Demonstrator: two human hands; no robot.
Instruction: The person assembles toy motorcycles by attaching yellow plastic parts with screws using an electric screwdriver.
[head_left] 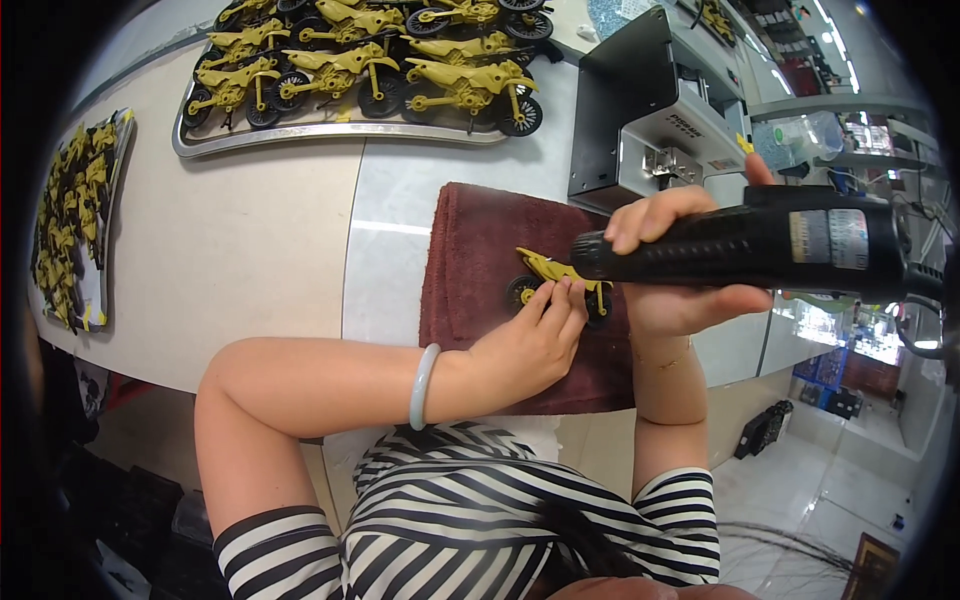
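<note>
A yellow toy motorcycle with black wheels lies on a folded dark red towel. Bent over it, my left hand pinches its near side with the fingertips. My right hand is wrapped round a thick black corded electric screwdriver, held nearly level above the towel's right side. Its ridged front end points left and comes close over the toy. No bit shows at that end, and whether it touches the toy I cannot tell. The screwdriver's body hides part of the toy's right end.
At the back, a metal tray holds several similar toy motorcycles. A black and grey box-shaped machine stands behind the towel to the right. On the far left lies another tray of yellow and black parts. A cable trails from the screwdriver's rear.
</note>
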